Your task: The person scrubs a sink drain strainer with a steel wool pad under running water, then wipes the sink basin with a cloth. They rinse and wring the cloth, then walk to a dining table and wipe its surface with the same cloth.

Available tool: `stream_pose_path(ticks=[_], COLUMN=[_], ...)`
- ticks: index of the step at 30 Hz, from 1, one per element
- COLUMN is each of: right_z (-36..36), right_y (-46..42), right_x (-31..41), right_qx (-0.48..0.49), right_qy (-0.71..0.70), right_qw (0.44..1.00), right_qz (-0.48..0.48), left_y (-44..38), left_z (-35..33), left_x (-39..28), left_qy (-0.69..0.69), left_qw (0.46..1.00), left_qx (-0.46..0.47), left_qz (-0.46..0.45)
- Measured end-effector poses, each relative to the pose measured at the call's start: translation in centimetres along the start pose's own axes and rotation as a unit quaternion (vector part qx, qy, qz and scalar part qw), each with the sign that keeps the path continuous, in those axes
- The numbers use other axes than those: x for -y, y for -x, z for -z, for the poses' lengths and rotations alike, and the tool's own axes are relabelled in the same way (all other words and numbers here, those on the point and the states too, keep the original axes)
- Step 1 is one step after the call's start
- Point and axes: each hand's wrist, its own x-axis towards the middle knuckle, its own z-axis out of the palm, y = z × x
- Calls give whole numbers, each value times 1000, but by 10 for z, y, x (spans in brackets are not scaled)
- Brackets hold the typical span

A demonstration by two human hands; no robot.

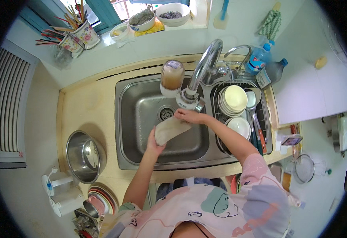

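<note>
A pale, elongated object, perhaps a peeled root vegetable (pixel 173 130), is held at a slant over the stainless steel sink (pixel 131 131). My left hand (pixel 155 142) cups its lower left end. At its upper right end is my right hand (pixel 187 116), fingers bent on it, just below the faucet's white filter head (pixel 187 100). What the right palm touches is hidden. The chrome faucet (pixel 204 62) arches above, and the drain strainer (pixel 166 113) shows behind the object. No water stream can be made out.
A steel pot (pixel 85 157) stands left on the counter. Right of the basin, a wire rack (pixel 218 119) holds bowls (pixel 236 99) and utensils. Plastic bottles (pixel 258 59) stand behind it. Stacked plates and a pink cup (pixel 94 205) are at lower left. Bowls (pixel 173 15) line the windowsill.
</note>
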Motion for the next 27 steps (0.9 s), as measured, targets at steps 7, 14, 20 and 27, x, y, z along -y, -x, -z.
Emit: stream_pose_path(ticks=[7,14,20,27], right_z=[105,182,153,-11], right_y=[-5,-6,-13,-69], right_x=[59,55,45,-7], right_qx=[289,341,293,204], right_qy=[12,17,-52,-615], right_qw=[947,919,941,762], right_qz=[-141,-198,-160,-15], left_y=[16,8,-13,-53], left_z=[0,-2,-29,-18], left_x=[9,1,-9,0], left_qy=[-52,-5,0,-11], left_qw=[998,1000,1000,1000], left_qx=[-32,-15,-1,9], left_qz=[13,0,-14,-7])
